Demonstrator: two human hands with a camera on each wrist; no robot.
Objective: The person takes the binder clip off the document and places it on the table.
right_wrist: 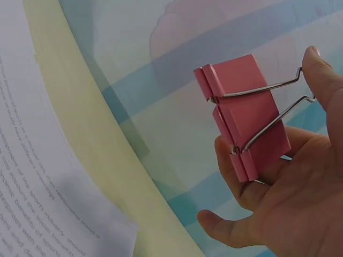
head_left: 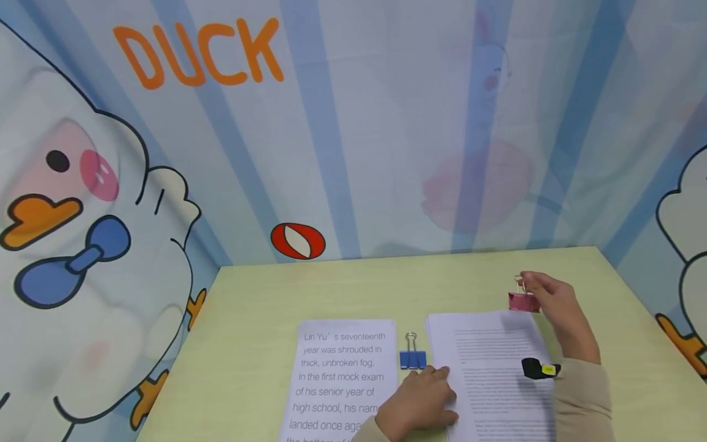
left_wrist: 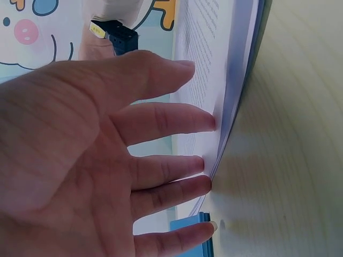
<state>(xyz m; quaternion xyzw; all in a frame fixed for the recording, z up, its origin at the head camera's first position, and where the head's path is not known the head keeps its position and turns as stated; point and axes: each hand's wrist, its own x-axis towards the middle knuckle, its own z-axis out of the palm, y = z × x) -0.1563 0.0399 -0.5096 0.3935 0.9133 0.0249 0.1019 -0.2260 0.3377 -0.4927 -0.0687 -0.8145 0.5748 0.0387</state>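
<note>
A pink binder clip [head_left: 523, 302] is held by its wire handles in my right hand [head_left: 563, 312], above the top right part of a stack of printed paper [head_left: 497, 362]. In the right wrist view, the thumb presses the handles of the pink clip [right_wrist: 249, 101], and other fingers lie behind its body. My left hand [head_left: 421, 402] rests at the stack's left edge. Its fingers are spread and nearly straight, with fingertips at the sheets [left_wrist: 233, 69] in the left wrist view. A blue binder clip [head_left: 413, 360] lies just beyond the left hand, its handles pointing away.
Left of the blue clip lies another sheet or stack of paper [head_left: 342, 374] with large print, partly covered by the left forearm. Both lie on a pale yellow table [head_left: 248, 344]. A curtain with a duck print [head_left: 375, 153] hangs behind the table's far edge.
</note>
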